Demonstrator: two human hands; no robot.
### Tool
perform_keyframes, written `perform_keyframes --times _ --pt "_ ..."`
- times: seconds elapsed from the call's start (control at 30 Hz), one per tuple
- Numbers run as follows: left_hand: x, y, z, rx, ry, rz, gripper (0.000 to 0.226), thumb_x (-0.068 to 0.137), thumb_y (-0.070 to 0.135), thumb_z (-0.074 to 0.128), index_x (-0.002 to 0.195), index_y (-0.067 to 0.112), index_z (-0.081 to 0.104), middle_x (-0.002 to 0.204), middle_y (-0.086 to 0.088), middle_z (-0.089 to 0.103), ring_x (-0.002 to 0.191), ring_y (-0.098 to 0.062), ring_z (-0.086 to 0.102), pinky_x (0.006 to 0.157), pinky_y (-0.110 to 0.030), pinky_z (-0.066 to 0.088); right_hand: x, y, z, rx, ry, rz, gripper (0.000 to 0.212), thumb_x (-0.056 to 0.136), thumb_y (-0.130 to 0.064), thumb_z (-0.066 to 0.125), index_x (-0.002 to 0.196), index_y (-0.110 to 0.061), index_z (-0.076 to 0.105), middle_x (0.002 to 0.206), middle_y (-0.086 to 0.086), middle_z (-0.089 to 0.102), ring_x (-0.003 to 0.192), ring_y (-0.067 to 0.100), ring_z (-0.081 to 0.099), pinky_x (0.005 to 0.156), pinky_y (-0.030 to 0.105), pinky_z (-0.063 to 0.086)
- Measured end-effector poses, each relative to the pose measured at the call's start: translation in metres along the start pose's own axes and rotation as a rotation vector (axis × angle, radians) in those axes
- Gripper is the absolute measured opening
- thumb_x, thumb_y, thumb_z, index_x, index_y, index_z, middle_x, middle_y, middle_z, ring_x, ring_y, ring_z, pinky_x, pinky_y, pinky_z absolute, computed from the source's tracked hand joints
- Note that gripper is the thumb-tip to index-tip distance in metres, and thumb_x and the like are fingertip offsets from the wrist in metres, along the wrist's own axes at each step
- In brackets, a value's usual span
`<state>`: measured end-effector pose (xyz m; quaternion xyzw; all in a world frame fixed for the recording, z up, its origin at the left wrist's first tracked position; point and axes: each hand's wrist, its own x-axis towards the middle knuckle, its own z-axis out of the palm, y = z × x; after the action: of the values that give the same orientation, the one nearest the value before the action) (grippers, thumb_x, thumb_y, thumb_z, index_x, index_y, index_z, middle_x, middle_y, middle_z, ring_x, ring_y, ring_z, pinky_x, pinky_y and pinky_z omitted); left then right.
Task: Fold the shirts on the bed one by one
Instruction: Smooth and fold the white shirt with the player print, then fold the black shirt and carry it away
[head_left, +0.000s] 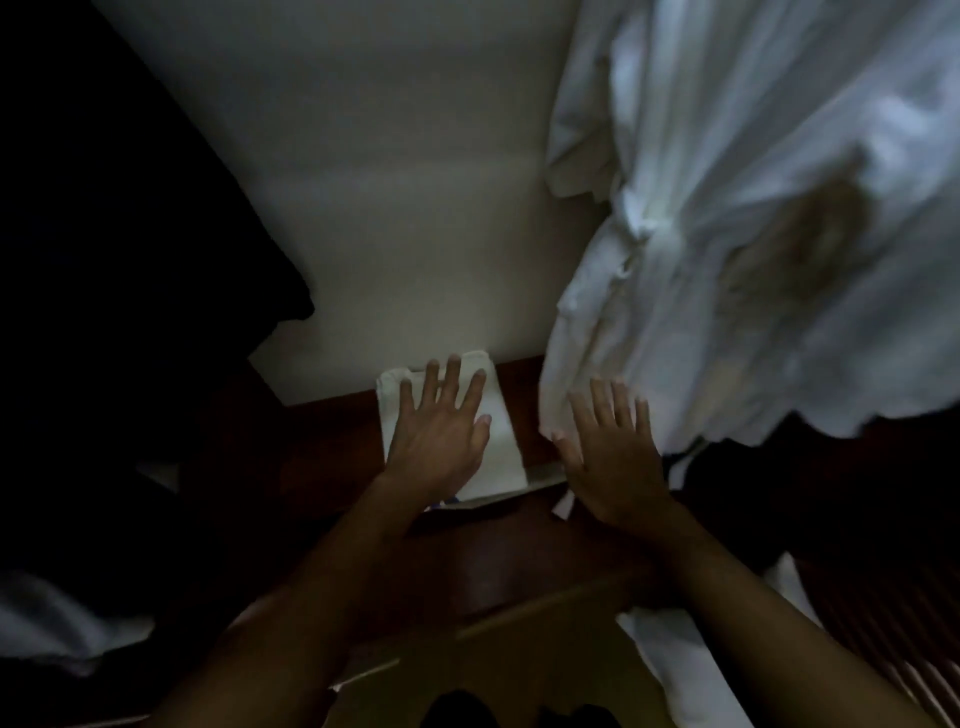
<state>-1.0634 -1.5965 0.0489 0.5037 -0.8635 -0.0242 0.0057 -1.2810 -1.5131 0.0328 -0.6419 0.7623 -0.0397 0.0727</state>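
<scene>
Left hand (439, 441) lay flat on folded white shirt (504, 449), fingers spread, right hand (615, 462) likewise spread at edge of rumpled white shirt (727, 208).

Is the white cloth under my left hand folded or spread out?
Folded: the white cloth is a small neat rectangle under the flat left hand.

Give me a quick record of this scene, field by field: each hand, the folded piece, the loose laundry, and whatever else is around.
left hand: flat, fingers spread, resting on the folded shirt
right hand: open, fingers spread, at the lower edge of the loose shirt; contact unclear
folded shirt: white, compact rectangle at the bed's near edge
loose shirt: white, crumpled, unfolded, on the right
bed: pale sheet
dark cloth: on the left, too dim to identify
picture quality: dim and blurred
</scene>
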Motion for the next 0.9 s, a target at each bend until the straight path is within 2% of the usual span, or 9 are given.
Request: perform_keyframes --times 0.07,0.13,0.17,0.23,0.37,0.53,0.67,0.77,0.9 --pt "-0.007 0.025 -0.038 0.013 0.041 0.084 0.074 0.100 0.051 0.006 0.165 0.018 0.023 0.172 -0.018 0.017 0.158 -0.039 0.016 0.120 -0.065 0.023 -0.035 0.018 -0.037 -0.009 0.026 0.055 0.074 0.104 -0.056 0.017 0.157 -0.010 0.041 0.165 0.022 0.029 0.156 0.041 0.019 0.125 0.063 0.013" --pt "-0.014 0.055 -0.068 0.028 0.044 0.175 0.069 0.103 0.049 0.012 0.165 0.020 0.022 0.171 -0.017 0.018 0.157 -0.039 0.018 0.120 -0.064 0.025 -0.071 0.032 -0.071 -0.029 0.011 0.164 0.081 0.100 -0.062 0.005 0.164 -0.017 0.020 0.172 0.016 0.007 0.159 0.034 -0.003 0.126 0.056 -0.006" --pt "-0.018 0.072 -0.078 0.015 0.052 0.234 0.068 0.104 0.048 0.014 0.165 0.021 0.023 0.171 -0.016 0.018 0.157 -0.039 0.019 0.120 -0.064 0.025 -0.091 0.038 -0.086 -0.032 0.030 0.222 0.082 0.098 -0.064 0.002 0.166 -0.019 0.014 0.173 0.013 0.001 0.159 0.032 -0.009 0.126 0.054 -0.010" --pt "-0.030 0.105 -0.093 -0.053 0.073 0.355 0.070 0.103 0.050 0.011 0.165 0.021 0.026 0.172 -0.016 0.019 0.158 -0.039 0.019 0.121 -0.065 0.023 -0.133 0.046 -0.111 -0.020 0.130 0.341 0.079 0.100 -0.063 0.006 0.166 -0.019 0.017 0.173 0.013 0.003 0.159 0.032 -0.008 0.127 0.054 -0.007" --pt "-0.065 0.169 -0.104 -0.152 -0.011 0.631 0.072 0.101 0.055 0.006 0.167 0.026 0.008 0.175 -0.009 -0.004 0.161 -0.033 -0.004 0.127 -0.061 0.008 -0.235 0.053 -0.134 -0.051 0.193 0.618 0.075 0.102 -0.059 0.006 0.166 -0.020 0.011 0.173 0.011 -0.003 0.159 0.031 -0.012 0.128 0.053 -0.007" --pt "-0.140 0.252 -0.105 -0.077 -0.009 1.045 0.070 0.104 0.053 0.009 0.167 0.023 0.013 0.174 -0.015 0.009 0.160 -0.038 0.010 0.125 -0.062 0.017 -0.395 0.035 -0.114 -0.060 0.256 1.013 0.071 0.106 -0.059 0.016 0.165 -0.020 0.019 0.172 0.011 0.004 0.160 0.031 -0.006 0.128 0.053 -0.005" --pt "-0.226 0.320 -0.093 -0.032 -0.026 1.367 0.072 0.102 0.057 0.002 0.167 0.025 0.009 0.174 -0.014 0.003 0.160 -0.038 0.005 0.126 -0.063 0.015 -0.519 -0.009 -0.087 -0.055 0.257 1.373 0.073 0.104 -0.059 0.013 0.163 -0.019 0.030 0.171 0.013 0.017 0.159 0.037 0.009 0.127 0.058 0.007" --pt "-0.305 0.362 -0.089 -0.045 -0.051 1.630 0.069 0.105 0.053 0.014 0.166 0.022 0.023 0.173 -0.017 0.014 0.158 -0.041 0.016 0.122 -0.066 0.023 -0.606 -0.053 -0.065 -0.021 0.304 1.596 0.070 0.104 -0.054 0.021 0.158 -0.013 0.041 0.167 0.018 0.026 0.156 0.041 0.019 0.124 0.063 0.017" --pt "-0.423 0.398 -0.091 -0.070 -0.044 1.937 0.066 0.105 0.048 0.023 0.161 0.016 0.036 0.169 -0.020 0.024 0.156 -0.042 0.024 0.118 -0.068 0.028 -0.707 -0.126 -0.045 -0.005 0.343 1.883 0.072 0.103 -0.056 0.018 0.161 -0.016 0.033 0.171 0.014 0.016 0.159 0.036 0.007 0.127 0.059 0.010"
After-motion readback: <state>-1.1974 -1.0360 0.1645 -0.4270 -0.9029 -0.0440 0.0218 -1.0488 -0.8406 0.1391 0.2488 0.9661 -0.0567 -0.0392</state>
